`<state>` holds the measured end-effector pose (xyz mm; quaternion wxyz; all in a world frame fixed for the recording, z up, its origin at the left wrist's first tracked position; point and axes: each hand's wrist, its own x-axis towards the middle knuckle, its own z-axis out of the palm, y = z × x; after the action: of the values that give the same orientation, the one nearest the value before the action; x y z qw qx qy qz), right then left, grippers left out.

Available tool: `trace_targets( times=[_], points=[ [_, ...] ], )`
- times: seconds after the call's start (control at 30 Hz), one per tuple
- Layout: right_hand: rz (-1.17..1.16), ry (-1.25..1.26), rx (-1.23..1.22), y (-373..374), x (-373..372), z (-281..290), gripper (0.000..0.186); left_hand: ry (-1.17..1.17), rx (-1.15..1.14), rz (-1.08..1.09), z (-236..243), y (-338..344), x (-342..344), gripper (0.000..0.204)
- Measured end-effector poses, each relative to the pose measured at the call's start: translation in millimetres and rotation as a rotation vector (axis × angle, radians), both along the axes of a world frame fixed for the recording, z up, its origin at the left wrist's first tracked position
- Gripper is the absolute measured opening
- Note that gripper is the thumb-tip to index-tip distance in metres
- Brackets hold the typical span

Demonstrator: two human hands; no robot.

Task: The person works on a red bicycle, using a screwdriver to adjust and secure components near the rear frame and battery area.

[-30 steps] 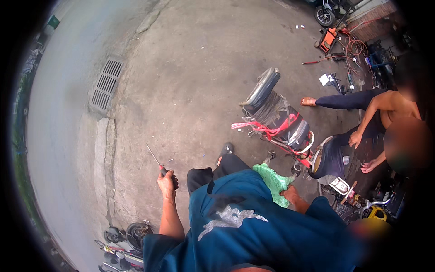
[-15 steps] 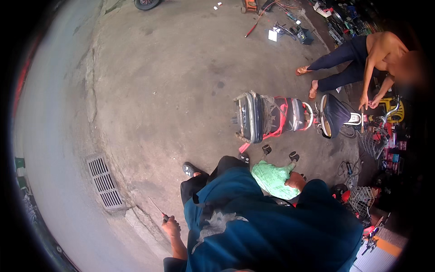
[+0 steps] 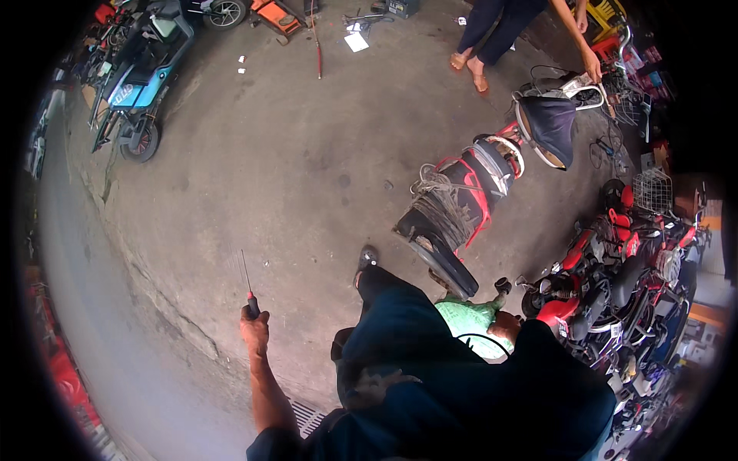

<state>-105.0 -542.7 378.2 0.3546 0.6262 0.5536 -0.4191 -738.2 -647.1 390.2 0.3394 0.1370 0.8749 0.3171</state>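
My left hand (image 3: pixel 254 332) grips a screwdriver (image 3: pixel 251 306) by its red and black handle. The long thin shaft points ahead, away from me, over the concrete floor, and nothing touches its tip. My left forearm is stretched out beside my dark blue top (image 3: pixel 430 376). My right hand is out of the picture.
Ahead to the right stands a tricycle-like vehicle (image 3: pixel 477 180) with a dark seat and red straps; a person (image 3: pixel 492 31) touches its front. A person in a green shirt (image 3: pixel 470 326) is close by me. Parked red motorbikes (image 3: pixel 607 284) crowd the right; a blue scooter (image 3: pixel 142 84) stands far left.
My view has swung leftward, bringing the blue scooter and more red motorbikes into sight. My left hand has risen and moved forward with the screwdriver, whose shaft now points more straight ahead.
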Motion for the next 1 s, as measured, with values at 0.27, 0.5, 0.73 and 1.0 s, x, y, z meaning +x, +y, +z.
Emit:
trace_targets(
  times=[0.27, 0.5, 0.73, 1.0],
  points=[
    [-0.379, -0.161, -0.053, -49, -126, 21, 0.06, -0.106, -0.363, -0.2, -35, 119, -74, 0.026],
    [-0.855, -0.211, -0.022, -74, -260, 20, 0.063, 0.04, -0.347, -0.611, -73, 282, -192, 0.027],
    [-1.054, -0.181, -0.022, -57, -404, 18, 0.041, -0.006, -0.208, -1.078, -37, 526, -203, 0.029],
    [-1.286, 0.047, -0.176, -3, -530, -3, 0.048, 0.321, -0.088, -1.85, 1, 711, 23, 0.052]
  ],
)
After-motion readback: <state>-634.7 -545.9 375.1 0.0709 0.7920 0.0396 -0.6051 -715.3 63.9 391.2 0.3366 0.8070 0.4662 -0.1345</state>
